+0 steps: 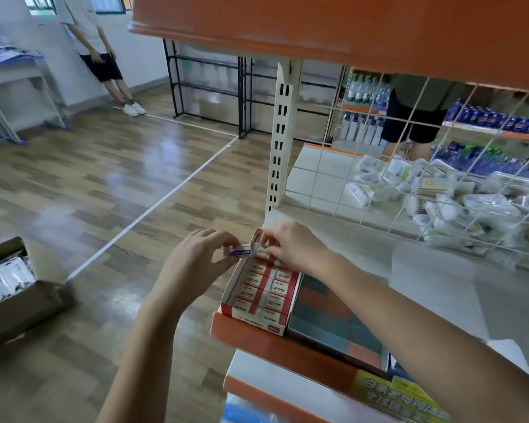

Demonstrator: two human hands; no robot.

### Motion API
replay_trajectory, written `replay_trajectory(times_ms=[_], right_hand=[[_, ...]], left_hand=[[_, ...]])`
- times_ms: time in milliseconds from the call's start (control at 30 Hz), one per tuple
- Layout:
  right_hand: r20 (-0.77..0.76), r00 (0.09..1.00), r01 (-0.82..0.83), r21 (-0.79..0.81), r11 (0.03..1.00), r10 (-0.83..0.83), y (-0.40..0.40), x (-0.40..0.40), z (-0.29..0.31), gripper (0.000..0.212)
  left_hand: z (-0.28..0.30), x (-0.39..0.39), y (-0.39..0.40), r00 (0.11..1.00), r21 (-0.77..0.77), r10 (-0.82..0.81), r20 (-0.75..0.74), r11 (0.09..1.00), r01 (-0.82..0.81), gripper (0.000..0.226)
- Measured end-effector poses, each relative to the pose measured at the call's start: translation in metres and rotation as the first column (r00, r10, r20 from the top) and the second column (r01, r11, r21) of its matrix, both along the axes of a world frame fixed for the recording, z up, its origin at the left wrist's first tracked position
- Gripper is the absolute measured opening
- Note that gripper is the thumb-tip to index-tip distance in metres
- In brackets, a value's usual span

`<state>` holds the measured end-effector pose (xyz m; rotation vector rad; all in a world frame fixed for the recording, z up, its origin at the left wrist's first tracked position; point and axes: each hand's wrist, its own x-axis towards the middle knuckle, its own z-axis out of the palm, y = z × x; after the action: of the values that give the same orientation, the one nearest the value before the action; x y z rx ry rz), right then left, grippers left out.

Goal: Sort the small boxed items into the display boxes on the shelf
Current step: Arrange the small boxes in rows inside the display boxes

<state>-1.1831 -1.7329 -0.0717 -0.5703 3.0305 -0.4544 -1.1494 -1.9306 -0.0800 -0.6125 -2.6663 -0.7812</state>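
A red and white display box [228, 296] sits at the left front corner of the white shelf [364, 239], filled with two rows of small red-and-white boxed items [277, 288]. My left hand [196, 257] pinches a small white box with a purple stripe [241, 250] just above the display box's far left corner. My right hand [290, 245] reaches over the far end of the display box, fingertips touching the same small box and the back row. A second display box [330, 319] of dark blue and orange items lies right beside it.
An orange shelf [348, 25] overhangs above. A wire grid [409, 178] backs the shelf, with wrapped packets piled behind it. A cardboard box [16, 303] of goods stands on the wooden floor at left. One person leans on the far wall, another stands behind the grid.
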Motion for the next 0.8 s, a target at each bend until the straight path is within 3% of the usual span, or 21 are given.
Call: replay_trajectory(times_ms=[267,467,633,800], right_hand=[[-0.044,0.999,0.029,0.012,1.0,-0.028,-0.003,0.011,-0.006,0.026],[0.011,1.0,0.028,-0.008,1.0,-0.028,0.006,0.017,0.005,0.027],[0.034,0.993,0.113,-0.04,0.993,-0.112,0.059,0.052,0.036,0.03],[0.069,0.947,0.316,-0.001,0.949,-0.315,0.133,0.113,0.048,0.033]], left_hand=[[0.002,0.006,0.004,1.0,-0.007,0.006,0.014,1.0,-0.006,0.02],[0.007,0.01,0.015,0.999,-0.058,-0.022,0.032,0.998,0.023,0.022],[0.016,0.014,0.056,0.983,-0.06,-0.186,0.0,0.981,0.186,0.022],[0.025,0.027,0.122,0.916,-0.077,-0.401,0.014,0.913,0.4,0.022]])
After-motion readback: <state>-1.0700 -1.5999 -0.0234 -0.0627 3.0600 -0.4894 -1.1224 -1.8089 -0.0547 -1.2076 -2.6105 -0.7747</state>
